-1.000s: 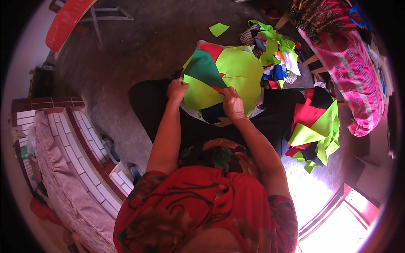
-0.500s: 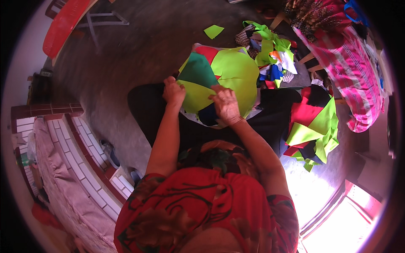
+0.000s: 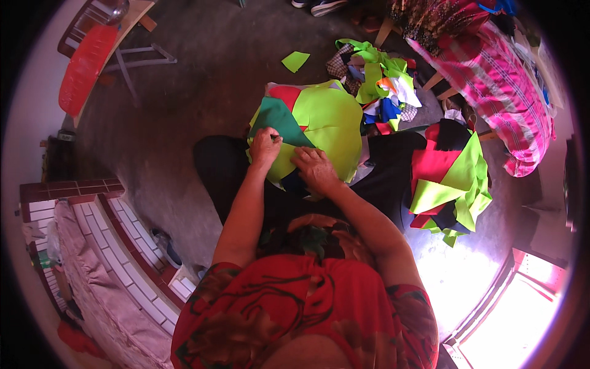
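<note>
A round patchwork of cloth (image 3: 329,120) lies across my lap, with lime, dark green, red and navy pieces meeting near its middle. My left hand (image 3: 265,147) is closed in a pinch over its left part, where the dark green piece (image 3: 276,120) borders a lime one. A tiny dark bit shows at those fingertips, too small to name. To its right, my right hand (image 3: 317,171) rests on the lower part of the patchwork, its fingers stretched over the lime cloth and slightly bent. Part of the navy piece is hidden beneath this hand.
Red, lime and black cloth pieces (image 3: 452,178) drape over something beside my right knee. Beyond the patchwork sits a heap of mixed scraps (image 3: 384,80). One lime scrap (image 3: 295,61) lies on the floor. A pink plaid cloth (image 3: 491,92) hangs at far right; a red-topped item (image 3: 89,67) stands far left.
My left hand has moved inward from the patchwork's left edge to the green-lime border. The right hand's fingers have loosened and lie flatter on the cloth. The whole view has shifted slightly.
</note>
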Tool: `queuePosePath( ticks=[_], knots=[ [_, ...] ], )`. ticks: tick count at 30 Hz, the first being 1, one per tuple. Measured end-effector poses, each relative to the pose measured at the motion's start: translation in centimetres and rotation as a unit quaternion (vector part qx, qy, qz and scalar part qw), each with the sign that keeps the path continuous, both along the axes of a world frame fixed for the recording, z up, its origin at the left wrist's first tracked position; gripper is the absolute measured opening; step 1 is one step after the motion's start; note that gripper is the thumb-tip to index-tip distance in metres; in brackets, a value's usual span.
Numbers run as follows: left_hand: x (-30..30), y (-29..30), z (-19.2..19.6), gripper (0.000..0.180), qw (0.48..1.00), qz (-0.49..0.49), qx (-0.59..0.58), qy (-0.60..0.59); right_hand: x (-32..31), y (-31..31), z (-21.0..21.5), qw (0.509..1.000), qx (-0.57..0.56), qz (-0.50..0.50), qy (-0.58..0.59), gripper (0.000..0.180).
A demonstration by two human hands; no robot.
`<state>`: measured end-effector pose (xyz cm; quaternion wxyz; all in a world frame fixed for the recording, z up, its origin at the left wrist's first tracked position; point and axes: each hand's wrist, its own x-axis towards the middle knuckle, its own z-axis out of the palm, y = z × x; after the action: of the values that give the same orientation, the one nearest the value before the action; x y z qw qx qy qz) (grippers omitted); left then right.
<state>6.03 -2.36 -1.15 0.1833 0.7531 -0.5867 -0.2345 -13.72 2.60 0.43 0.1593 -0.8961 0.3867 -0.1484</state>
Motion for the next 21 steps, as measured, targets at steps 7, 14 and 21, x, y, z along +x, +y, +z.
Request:
queuePosePath(
  ticks=[7,14,21],
  knots=[
    [0.4,-5.6,1.1,0.027,0.986,0.049,-0.159,0.001,0.1,0.0,-0.1,1.000,0.006,0.002,-0.001,0.046],
    [0.1,-8.8,2.2,0.054,0.925,-0.275,-0.152,-0.214,0.1,0.0,-0.2,1.000,0.004,-0.008,-0.018,0.033],
    [-0.1,-10.1,2.0,0.022,0.917,-0.227,-0.170,-0.281,0.1,-0.2,0.5,1.000,0.014,-0.009,-0.019,0.034]
  ],
)
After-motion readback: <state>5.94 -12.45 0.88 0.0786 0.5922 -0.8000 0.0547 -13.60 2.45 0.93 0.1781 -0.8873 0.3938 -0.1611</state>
